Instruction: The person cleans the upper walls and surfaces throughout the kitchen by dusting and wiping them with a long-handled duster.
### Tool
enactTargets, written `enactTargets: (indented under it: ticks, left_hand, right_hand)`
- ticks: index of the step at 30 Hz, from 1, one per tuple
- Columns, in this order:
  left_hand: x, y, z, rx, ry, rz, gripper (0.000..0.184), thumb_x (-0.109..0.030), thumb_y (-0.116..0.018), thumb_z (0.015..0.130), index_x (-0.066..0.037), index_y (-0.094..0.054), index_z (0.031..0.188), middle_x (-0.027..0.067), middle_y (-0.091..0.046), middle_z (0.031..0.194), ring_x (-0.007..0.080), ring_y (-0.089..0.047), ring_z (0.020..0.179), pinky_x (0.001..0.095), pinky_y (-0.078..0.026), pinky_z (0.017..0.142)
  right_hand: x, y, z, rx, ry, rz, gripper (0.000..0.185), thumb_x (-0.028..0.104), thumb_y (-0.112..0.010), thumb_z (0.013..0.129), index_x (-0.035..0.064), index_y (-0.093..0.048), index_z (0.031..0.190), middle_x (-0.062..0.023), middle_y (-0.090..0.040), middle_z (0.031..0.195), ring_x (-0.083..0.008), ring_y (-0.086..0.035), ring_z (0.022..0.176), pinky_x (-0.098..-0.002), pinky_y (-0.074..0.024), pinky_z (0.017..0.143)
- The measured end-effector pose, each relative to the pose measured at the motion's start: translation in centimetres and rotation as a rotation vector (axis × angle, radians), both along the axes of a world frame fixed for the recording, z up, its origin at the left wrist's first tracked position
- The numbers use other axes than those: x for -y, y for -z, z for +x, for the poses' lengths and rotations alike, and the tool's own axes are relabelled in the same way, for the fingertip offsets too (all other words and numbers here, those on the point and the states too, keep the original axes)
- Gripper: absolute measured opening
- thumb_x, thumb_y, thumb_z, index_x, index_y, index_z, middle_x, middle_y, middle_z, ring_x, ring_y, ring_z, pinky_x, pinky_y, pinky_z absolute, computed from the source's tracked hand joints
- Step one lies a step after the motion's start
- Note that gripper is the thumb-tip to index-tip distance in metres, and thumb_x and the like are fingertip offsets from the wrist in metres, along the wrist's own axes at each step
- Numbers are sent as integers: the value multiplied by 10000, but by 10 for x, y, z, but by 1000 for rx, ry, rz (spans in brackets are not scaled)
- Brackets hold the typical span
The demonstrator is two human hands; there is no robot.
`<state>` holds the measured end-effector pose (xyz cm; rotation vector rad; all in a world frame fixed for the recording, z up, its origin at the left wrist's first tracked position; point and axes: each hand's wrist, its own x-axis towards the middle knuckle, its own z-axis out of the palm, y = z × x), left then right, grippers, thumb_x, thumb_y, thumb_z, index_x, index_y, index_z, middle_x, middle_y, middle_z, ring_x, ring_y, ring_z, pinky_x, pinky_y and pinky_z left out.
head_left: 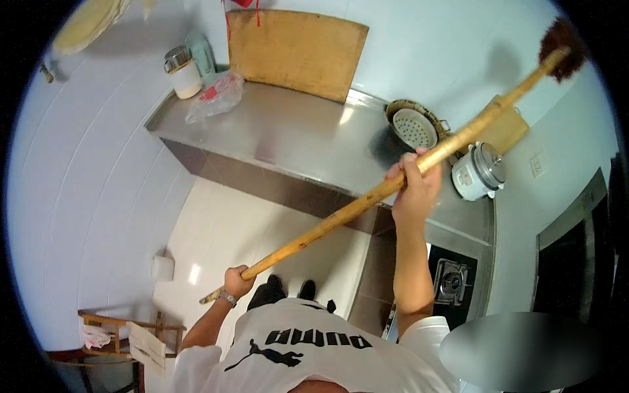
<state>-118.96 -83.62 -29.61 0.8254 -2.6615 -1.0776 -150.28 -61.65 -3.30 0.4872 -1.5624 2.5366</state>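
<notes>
left hand [238, 280] and right hand [418, 190]: fingers of both grasping long yellow-brown wooden pole [334, 221], dark-red bristly head [565, 33] at far end, silvery metal-topped desk [295, 124] behind.

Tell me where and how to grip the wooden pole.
Probably best by the bare shaft of the wooden pole, from the near side, fingers wrapped around: it is long and slim, so two spread grips should steady it. The left hand fits just short of the lower-left end, the right hand farther along, as now. Avoid the dark bushy head at the far end.
</notes>
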Motion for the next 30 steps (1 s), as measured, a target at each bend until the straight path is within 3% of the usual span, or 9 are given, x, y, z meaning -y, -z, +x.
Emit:
enactTargets:
  ticks: [3, 5, 8, 12, 15, 19, 20, 25, 30]
  left_hand:
    - [-7, -14, -15, -29, 7, 130, 247, -213, -684, 733, -19, -591, 611, 163, -535, 523, 263, -539, 446, 362, -432, 471]
    - [-8, -15, -28, -95, 56, 303, 278, -191, -686, 759, 14, -566, 615, 63, -499, 488, 110, -438, 463, 315, -396, 460]
    - [-10, -40, -49, 14, 132, 446, 344, -205, -697, 785, -9, -496, 586, -35, -421, 516, 71, -377, 494, 282, -351, 446]
    - [-2, -38, -67, -74, 189, 529, 362, -239, -695, 809, -17, -498, 601, -39, -410, 509, 66, -379, 491, 272, -342, 440]
    - [4, -39, -68, -113, 74, 777, 389, -311, -654, 851, -28, -512, 625, -42, -410, 503, 62, -381, 469, 261, -331, 418]
    - [23, -15, -53, -11, 42, 852, 463, -410, -585, 883, -35, -510, 620, -30, -437, 492, 75, -396, 423, 271, -347, 390]
    - [29, -8, -50, 10, 24, 759, 470, -410, -586, 881, -35, -507, 608, -27, -443, 490, 77, -396, 424, 271, -350, 393]
    - [59, 38, -20, 60, -17, 444, 506, -407, -637, 831, 13, -511, 579, 55, -425, 454, 134, -426, 439, 340, -361, 418]
    - [61, 26, 16, 241, -95, 341, 473, -381, -663, 789, 41, -558, 602, 110, -475, 468, 168, -443, 446, 374, -377, 440]
  right_hand:
    - [18, -11, -37, -58, -59, -7, 341, 10, -554, 832, -27, -380, 1123, -80, -516, 770, -172, -548, 576, -305, -477, 531]
    - [34, -25, -57, -59, -58, 22, 354, 10, -554, 833, -34, -377, 1136, -81, -521, 756, -171, -556, 585, -293, -473, 523]
    - [58, -34, -86, -85, -65, 100, 299, 12, -551, 843, -26, -392, 1094, -87, -536, 770, -172, -560, 590, -290, -484, 524]
    - [91, -37, -117, 10, -207, 69, 168, 90, -534, 899, 25, -411, 994, -86, -544, 744, -180, -569, 590, -313, -509, 529]
    - [122, -12, -140, 62, -226, 85, 157, 165, -501, 932, 49, -403, 970, -76, -530, 710, -175, -556, 558, -320, -501, 510]
    - [165, 18, -131, 168, -134, 65, 219, 274, -438, 947, 81, -383, 861, -44, -483, 585, -152, -473, 388, -291, -393, 331]
    - [175, 29, -130, 191, -65, 41, 252, 307, -444, 939, 87, -382, 833, -35, -457, 557, -145, -431, 345, -290, -352, 294]
    - [197, 74, -113, 247, -96, 65, 232, 269, -449, 938, 86, -388, 810, -30, -440, 546, -135, -422, 346, -277, -356, 299]
    - [212, 134, -82, 306, -80, 70, 180, 202, -471, 928, 78, -406, 814, -30, -435, 539, -124, -413, 344, -266, -353, 293]
